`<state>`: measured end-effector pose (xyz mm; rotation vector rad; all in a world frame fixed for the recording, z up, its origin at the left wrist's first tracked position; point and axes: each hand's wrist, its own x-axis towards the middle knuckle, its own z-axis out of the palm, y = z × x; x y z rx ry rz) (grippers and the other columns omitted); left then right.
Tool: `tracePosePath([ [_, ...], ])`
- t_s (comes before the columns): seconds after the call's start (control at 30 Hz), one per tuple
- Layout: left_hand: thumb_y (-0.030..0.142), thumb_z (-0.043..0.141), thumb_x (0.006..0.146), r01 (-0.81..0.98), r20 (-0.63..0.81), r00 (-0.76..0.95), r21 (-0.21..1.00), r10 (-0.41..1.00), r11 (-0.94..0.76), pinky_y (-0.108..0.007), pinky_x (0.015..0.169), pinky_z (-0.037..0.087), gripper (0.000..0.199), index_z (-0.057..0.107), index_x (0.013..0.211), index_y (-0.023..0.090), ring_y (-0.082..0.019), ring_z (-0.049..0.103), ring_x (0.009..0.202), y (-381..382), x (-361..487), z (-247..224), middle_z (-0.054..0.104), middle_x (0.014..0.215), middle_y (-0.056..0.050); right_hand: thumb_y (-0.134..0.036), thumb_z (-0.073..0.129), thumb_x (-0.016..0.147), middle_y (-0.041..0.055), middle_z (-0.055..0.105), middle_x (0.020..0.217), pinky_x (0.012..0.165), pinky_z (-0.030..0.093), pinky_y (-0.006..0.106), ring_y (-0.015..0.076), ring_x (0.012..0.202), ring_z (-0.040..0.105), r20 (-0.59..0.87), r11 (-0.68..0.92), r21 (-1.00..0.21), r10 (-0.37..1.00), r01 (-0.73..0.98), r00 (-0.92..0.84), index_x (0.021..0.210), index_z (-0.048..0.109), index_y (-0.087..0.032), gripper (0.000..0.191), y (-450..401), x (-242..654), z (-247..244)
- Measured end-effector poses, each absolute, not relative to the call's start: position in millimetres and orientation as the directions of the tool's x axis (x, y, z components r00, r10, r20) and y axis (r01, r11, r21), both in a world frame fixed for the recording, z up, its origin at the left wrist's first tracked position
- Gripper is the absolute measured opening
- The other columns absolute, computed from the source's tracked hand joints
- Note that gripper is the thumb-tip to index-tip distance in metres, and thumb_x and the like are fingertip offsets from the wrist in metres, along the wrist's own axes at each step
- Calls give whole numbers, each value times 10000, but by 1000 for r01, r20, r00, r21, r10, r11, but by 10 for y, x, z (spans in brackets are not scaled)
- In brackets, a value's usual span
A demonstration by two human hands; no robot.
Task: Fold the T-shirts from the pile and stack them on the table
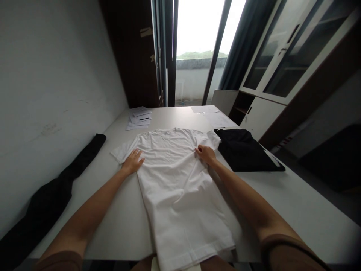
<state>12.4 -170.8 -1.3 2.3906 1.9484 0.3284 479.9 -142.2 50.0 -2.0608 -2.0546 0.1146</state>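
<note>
A white T-shirt [180,188] lies spread on the white table, its neckline toward the window and its hem hanging over the near edge. Wrinkles run across its chest. My left hand [133,162] rests flat on the shirt's left side near the sleeve, fingers stretched out. At the right side, just below the other sleeve, my right hand [205,153] pinches the shirt's fabric and draws creases toward it.
Folded black clothing [248,150] lies on the table's right. A long black garment [60,192] stretches along the left wall. Papers with a black pen [144,119] and more sheets [216,118] lie at the far end. A white cabinet [262,113] stands at the right.
</note>
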Motion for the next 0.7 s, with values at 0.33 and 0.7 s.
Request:
tracePosePath([
  [0.33, 369, 504, 897, 957, 81, 38, 285, 996, -60, -456, 1237, 279, 563, 569, 1363, 58, -307, 406, 1486, -1098, -358, 332, 513, 1531, -221, -443, 479, 1042, 61, 742, 983, 755, 407, 257, 209, 908, 658, 178, 169, -283, 977, 944, -121, 989, 658, -226, 286, -1461, 4524, 419],
  [0.7, 352, 566, 899, 400, 54, -414, 908, 909, 128, -413, 926, 581, 282, 589, 1140, 208, -232, 671, 1094, -2026, -11, 360, 661, 1199, -96, -426, 595, 991, 117, 526, 1518, 1134, 385, 395, 282, 1382, 469, 220, 362, -191, 922, 913, -319, 1394, 600, -237, 444, -1521, 4596, 306],
])
